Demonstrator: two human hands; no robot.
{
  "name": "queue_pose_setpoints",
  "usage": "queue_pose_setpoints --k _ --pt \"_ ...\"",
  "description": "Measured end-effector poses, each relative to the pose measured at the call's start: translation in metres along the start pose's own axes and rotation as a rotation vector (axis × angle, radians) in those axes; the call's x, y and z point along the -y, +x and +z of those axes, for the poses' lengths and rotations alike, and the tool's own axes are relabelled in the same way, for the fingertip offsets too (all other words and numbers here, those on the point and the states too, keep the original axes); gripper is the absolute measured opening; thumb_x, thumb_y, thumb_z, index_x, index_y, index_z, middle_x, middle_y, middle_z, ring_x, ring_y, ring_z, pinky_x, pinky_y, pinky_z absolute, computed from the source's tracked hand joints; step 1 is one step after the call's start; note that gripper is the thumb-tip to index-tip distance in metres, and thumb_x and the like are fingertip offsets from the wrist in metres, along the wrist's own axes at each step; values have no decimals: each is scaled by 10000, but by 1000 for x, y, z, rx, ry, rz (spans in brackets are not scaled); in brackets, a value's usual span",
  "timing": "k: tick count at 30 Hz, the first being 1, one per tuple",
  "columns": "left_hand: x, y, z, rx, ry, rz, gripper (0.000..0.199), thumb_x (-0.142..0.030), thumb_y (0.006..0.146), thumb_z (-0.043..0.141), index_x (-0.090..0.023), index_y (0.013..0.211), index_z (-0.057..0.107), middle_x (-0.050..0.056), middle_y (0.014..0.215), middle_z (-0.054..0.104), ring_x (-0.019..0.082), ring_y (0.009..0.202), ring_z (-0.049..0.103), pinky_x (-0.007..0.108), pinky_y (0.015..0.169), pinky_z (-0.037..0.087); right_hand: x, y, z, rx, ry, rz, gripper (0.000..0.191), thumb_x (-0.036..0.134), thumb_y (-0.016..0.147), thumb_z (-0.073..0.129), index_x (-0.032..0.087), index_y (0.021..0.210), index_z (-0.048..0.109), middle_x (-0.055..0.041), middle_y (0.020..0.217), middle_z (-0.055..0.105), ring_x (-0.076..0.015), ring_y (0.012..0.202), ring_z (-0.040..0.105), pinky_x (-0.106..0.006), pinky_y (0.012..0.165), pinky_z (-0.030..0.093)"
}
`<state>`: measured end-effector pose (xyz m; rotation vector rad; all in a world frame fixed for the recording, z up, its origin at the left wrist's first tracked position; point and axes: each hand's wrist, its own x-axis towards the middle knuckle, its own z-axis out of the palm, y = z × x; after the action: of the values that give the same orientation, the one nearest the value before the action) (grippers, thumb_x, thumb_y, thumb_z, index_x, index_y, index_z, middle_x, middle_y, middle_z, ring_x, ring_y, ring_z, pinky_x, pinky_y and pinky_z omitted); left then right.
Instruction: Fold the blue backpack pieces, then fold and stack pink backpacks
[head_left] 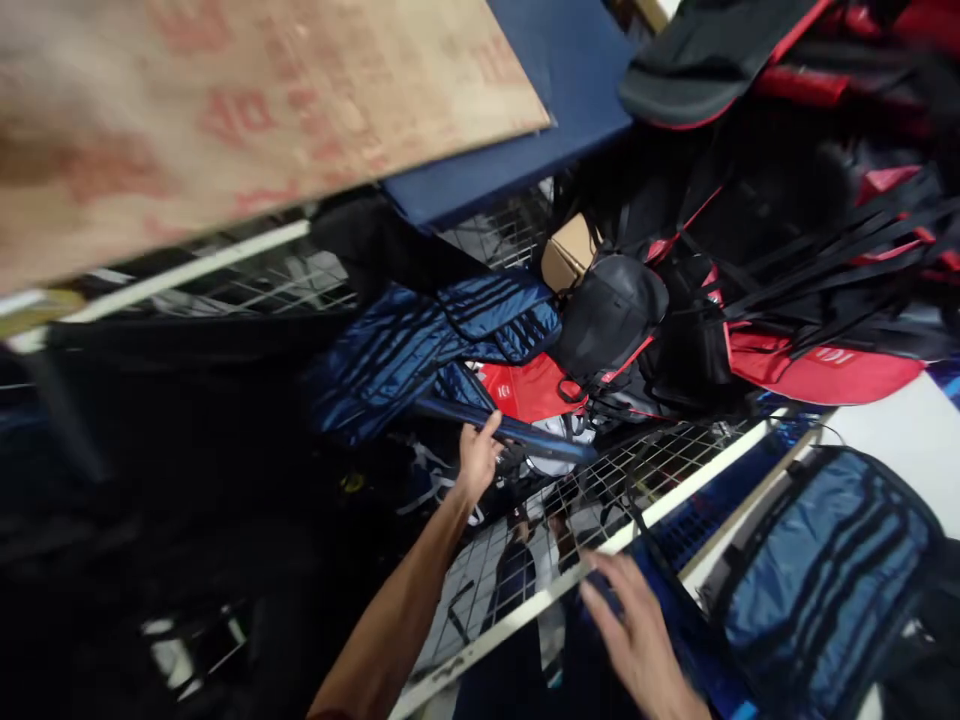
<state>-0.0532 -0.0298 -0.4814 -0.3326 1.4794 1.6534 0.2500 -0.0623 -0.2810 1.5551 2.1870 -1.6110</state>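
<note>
left hand (pixel 477 462): fingers pinching blue strip (pixel 546 441) | right hand (pixel 637 625): fingers spread, near white rail (pixel 517 618)

Wire-mesh rack (pixel 679 497) | on it: blue striped panels (pixel 401 345) | red-and-black pieces (pixel 531 387)

- Cardboard sheet (pixel 300 110) laid at upper left, partly over a panel (pixel 517 90).
- Wire shelf (pixel 675 455) set centrally, edged by a rail (pixel 517 622) on the near side.
- Folded bag (pixel 397 350) placed at center, below the panel in view.
- Small box (pixel 571 252) lodged between folded bag and bag heap (pixel 795 230), the latter piled at right.
- Strip (pixel 540 438) held by left hand (pixel 478 460), in front of folded bag.
- Separate bag (pixel 832 570) positioned at lower right, beyond the rail's right side.
</note>
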Motion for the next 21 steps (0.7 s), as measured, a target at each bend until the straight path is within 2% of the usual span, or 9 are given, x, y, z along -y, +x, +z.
queue_pose_setpoints --k 2,4,6,8,11,13,15,18,21 --pt "-28 -65 6 129 126 -32 546 -473 750 1015 -208 1064 655 4 891 746 159 682 716 264 621 614 40 28 -20 -109 -75 -168 478 533 1101 619 302 1511 708 -126 1550 683 -359 1483 602 -587 1284 482" --pt "-53 -124 12 239 192 -58 587 -540 771 990 -203 1114 654 38 935 762 198 740 742 282 616 614 70 46 -29 -125 -139 -231 609 569 1076 656 247 1592 639 -150 1641 609 -375 1548 544 -603 1306 453" --pt "-76 -171 17 307 220 -45 594 -569 792 966 -199 1138 656 65 995 772 224 802 758 310 653 631 86 50 -28 -47 -174 -231 617 559 1092 619 217 1605 621 -166 1593 656 -371 1479 623 -573 1246 523" --pt "-100 -204 19 337 241 12 581 -579 799 955 -200 1123 656 69 1012 767 220 812 748 317 671 627 95 43 -21 19 -190 -225 543 501 1130 523 209 1569 652 -163 1470 745 -353 1335 732 -532 1153 594" --pt "-134 -236 20 376 279 104 556 -584 808 939 -203 1105 663 43 938 745 196 730 695 310 634 586 111 20 -12 -40 -160 -235 496 465 1157 418 218 1458 725 -145 1334 808 -328 1206 788 -502 1103 611" --pt "-153 -253 20 399 327 172 528 -565 824 930 -200 1115 685 35 919 741 200 744 684 312 665 579 126 4 -10 -91 -69 -262 488 506 1151 443 229 1436 726 -129 1365 796 -313 1252 770 -488 1142 590" --pt "-166 -269 21 426 364 252 492 -540 857 909 -193 1145 712 48 980 759 221 846 702 318 753 591 141 -10 -11 -84 36 -316 522 539 1135 496 235 1532 646 -121 1491 736 -293 1363 716 -467 1198 556" --pt "-175 -287 23 504 407 364 427 -515 919 851 -189 1169 732 67 1062 771 243 970 703 325 857 583 155 -25 -13 -29 104 -389 601 504 1125 519 223 1655 499 -131 1577 677 -276 1413 687 -450 1204 549" --pt "-175 -298 22 531 449 401 367 -480 891 875 -190 1066 734 59 968 756 227 888 684 309 800 555 155 -36 -11 -66 80 -412 542 454 1124 470 197 1595 547 -143 1436 761 -287 1270 762 -443 1107 598"
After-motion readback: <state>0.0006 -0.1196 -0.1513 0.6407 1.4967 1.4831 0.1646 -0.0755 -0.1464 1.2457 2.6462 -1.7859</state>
